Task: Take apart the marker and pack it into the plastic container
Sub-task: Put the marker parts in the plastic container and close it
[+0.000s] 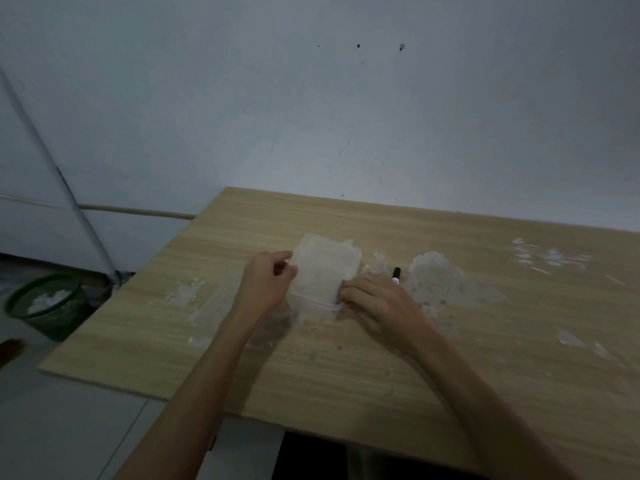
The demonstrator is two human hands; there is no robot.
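Observation:
A clear plastic container (323,271) with its lid on lies on the wooden table (450,358), in the middle. My left hand (265,284) grips its left edge near the far corner, thumb and fingers closed on the rim. Against the container's right near corner, my right hand (375,303) presses with its fingers. A black marker (396,275) lies on the table just beyond my right hand, partly hidden behind my knuckles.
Pale worn patches (433,278) mark the tabletop to the right of the marker. On the floor to the left stands a green basket (48,306) holding white scraps. A grey wall rises right behind the table's far edge.

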